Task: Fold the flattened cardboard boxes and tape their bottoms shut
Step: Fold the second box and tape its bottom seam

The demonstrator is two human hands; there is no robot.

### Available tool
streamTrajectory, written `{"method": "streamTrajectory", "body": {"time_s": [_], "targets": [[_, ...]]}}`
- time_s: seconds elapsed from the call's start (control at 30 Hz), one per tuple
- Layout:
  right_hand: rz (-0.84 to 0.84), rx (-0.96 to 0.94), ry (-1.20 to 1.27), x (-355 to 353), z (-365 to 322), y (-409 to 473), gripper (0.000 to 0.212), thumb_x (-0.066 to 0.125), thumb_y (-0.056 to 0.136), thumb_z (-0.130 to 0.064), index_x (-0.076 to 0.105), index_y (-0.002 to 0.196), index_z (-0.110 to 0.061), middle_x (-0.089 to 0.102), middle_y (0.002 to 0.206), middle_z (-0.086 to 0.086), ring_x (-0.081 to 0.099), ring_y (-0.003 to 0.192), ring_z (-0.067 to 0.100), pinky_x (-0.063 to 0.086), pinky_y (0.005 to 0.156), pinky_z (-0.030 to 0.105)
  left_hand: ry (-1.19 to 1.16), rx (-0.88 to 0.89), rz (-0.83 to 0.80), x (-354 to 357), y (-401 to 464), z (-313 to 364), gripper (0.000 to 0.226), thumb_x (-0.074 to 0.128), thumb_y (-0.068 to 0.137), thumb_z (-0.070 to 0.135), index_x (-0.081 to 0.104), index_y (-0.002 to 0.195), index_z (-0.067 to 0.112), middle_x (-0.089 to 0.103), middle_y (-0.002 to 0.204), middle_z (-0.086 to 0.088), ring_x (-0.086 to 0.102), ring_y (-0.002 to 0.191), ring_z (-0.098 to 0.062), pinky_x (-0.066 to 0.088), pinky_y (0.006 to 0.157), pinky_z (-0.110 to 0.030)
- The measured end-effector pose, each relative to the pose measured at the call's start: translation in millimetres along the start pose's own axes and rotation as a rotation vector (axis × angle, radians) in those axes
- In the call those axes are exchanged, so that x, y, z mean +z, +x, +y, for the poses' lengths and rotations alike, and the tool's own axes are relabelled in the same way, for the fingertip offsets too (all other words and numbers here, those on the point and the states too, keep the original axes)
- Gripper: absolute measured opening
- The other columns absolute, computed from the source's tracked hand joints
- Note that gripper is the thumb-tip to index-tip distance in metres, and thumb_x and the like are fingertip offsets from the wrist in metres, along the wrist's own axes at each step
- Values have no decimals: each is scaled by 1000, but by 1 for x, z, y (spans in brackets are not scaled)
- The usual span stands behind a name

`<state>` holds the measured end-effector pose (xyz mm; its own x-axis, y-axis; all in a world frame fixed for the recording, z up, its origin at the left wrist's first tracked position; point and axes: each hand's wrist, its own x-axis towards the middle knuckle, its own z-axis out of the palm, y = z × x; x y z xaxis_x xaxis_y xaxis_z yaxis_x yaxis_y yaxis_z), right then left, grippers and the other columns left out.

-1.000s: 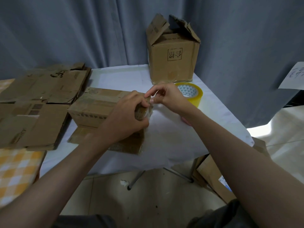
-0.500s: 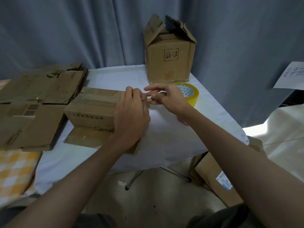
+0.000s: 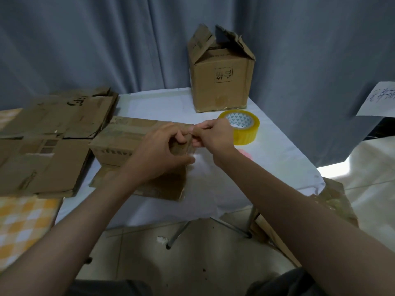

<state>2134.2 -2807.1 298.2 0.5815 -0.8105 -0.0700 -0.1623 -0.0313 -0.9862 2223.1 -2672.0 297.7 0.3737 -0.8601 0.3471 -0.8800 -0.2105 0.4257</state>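
A low folded cardboard box [image 3: 119, 139] lies bottom-up on the white table [image 3: 277, 159], with a loose flap spread toward me. My left hand [image 3: 158, 152] grips its right end, thumb under the edge and fingers curled on top. My right hand [image 3: 213, 135] meets it at the box's top right corner, fingertips pinching what looks like a thin strip of clear tape. A roll of yellowish tape [image 3: 241, 127] stands just behind my right hand. A finished box [image 3: 222, 75] with raised top flaps stands at the table's back.
A stack of flattened cardboard boxes [image 3: 49, 137] covers the left side, partly over an orange-checked cloth [image 3: 23, 218]. More cardboard [image 3: 333, 199] leans by the table's right legs on the tiled floor. A grey curtain hangs behind; a paper sheet [image 3: 378, 99] is at far right.
My left hand went from lying flat over the box's end to gripping it with curled fingers. My right hand stayed at the corner, still pinching there.
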Motion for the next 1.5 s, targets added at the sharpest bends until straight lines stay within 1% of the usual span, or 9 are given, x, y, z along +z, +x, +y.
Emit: {"method": "streamTrajectory", "body": {"time_s": [0.3,0.5,0.67,0.83,1.1,1.23,1.3,1.43,1.5], "targets": [[-41,55,16,-6,-5,-6,16,72,89,-9,68,89,6,73,80,21,72,62,24,63,61,33,-55,89,29,2,-3,-10,43,77,66,52,61,90,19,61,112,7,54,101,-9,46,90,-26],[-166,-39,-257,-1,-7,-36,36,77,85,-28,57,61,-11,73,75,23,74,68,35,62,72,48,-170,87,15,-7,0,-10,46,84,61,47,53,82,20,56,101,6,55,93,-10,48,81,-22],[-231,-205,-486,4,-13,-55,38,73,85,-47,52,67,-21,72,82,13,72,72,28,62,69,42,-94,-15,128,-41,10,-43,35,58,91,53,69,101,21,64,106,5,59,102,-12,49,95,-37],[-141,-239,-436,8,-12,-47,41,76,85,-31,63,77,6,71,70,19,71,65,31,61,72,45,136,-173,0,-50,8,-80,57,45,99,53,50,143,17,49,146,-5,46,133,-22,34,111,-37],[-10,-59,-170,3,-20,-7,8,68,92,-8,67,86,-3,71,83,8,71,55,16,61,70,28,152,-208,-72,-65,6,-79,70,38,92,66,51,144,21,48,140,-3,46,126,-20,34,100,-32],[79,-38,-57,12,-14,15,20,65,93,-6,68,75,-12,70,78,5,66,55,14,61,77,32,178,-165,-66,-70,-3,-76,70,46,85,73,58,138,29,43,143,8,42,130,-14,34,102,-30],[72,-20,-35,20,-11,25,5,69,91,-13,72,88,-12,71,81,5,68,65,14,61,83,39,189,-140,-76,-75,-9,-75,78,48,74,86,61,133,37,44,140,17,42,129,-11,36,107,-35],[-19,-45,-48,38,-11,35,54,69,82,-30,59,134,-18,70,115,2,67,107,22,51,102,41,131,-128,-164,-84,-21,-67,93,61,51,92,60,131,44,46,132,27,41,117,7,38,99,-23],[-172,-66,-14,42,-13,33,55,62,91,-19,48,144,-17,64,129,3,61,118,23,48,106,35,97,-134,-196,-84,-25,-60,95,69,47,85,58,132,46,43,132,29,40,105,18,37,86,-11]]}}
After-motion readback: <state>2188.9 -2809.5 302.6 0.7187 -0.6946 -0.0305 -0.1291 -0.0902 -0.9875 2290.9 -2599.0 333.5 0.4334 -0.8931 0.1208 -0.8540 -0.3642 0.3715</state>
